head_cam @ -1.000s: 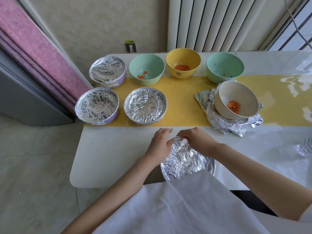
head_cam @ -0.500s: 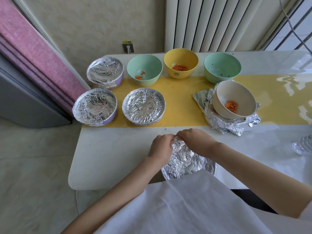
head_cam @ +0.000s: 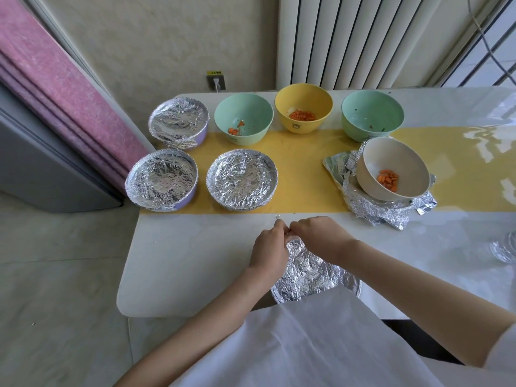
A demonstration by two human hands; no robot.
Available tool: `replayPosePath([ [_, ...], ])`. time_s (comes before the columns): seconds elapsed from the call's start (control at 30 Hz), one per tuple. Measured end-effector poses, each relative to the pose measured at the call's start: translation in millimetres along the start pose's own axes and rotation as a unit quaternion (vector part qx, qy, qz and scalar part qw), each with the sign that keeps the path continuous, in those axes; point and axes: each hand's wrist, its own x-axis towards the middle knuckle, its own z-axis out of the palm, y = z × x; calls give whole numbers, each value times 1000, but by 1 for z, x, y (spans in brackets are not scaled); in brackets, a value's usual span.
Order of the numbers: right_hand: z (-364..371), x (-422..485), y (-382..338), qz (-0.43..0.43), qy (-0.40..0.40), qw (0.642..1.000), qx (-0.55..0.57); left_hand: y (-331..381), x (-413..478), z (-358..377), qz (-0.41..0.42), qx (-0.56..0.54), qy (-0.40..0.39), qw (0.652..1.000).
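Observation:
A foil-covered bowl [head_cam: 312, 272] sits at the near edge of the white table [head_cam: 190, 261], partly hidden by my white clothing. My left hand [head_cam: 269, 248] and my right hand [head_cam: 318, 236] meet at the bowl's far rim, fingers curled over the foil there and pinching its edge. Three more foil-covered bowls stand at the left: one at the back [head_cam: 178, 122], one at the front left [head_cam: 162, 180], one beside it [head_cam: 242, 180].
Along the back stand a green bowl [head_cam: 243, 118] with a few carrot pieces, a yellow bowl [head_cam: 303, 107] with carrot, and another green bowl [head_cam: 372, 114]. A beige bowl [head_cam: 392, 169] with carrot sits tilted on crumpled foil [head_cam: 374, 210]. More foil [head_cam: 505, 250] lies at the right edge.
Both hands have stayed at the far rim of the near bowl, shifting only slightly along the foil edge. The bowls on the table have not moved.

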Motion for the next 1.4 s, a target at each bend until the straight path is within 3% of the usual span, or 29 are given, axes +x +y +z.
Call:
replayPosePath([
  [0.13, 0, 7, 5, -14, 4, 998, 59, -2, -1, -1, -8, 18, 2, 1000],
  [0.23, 7, 10, 13, 7, 4, 984, 178, -5, 0, -6, -10, 28, 9, 1000],
  [0.43, 17, 11, 12, 55, 30, 962, 266, -23, 1, -19, -27, 29, 21, 999],
  [0.9, 17, 50, -55, 29, 27, 975, 219, -78, -27, -60, -85, 29, 35, 995],
  [1.07, 17, 59, -81, 23, 3, 968, 248, -100, -41, -73, -90, 26, 26, 995],
  [1.4, 17, 67, -100, 68, 9, 961, 268, -126, -46, -81, -72, -75, -13, 995],
])
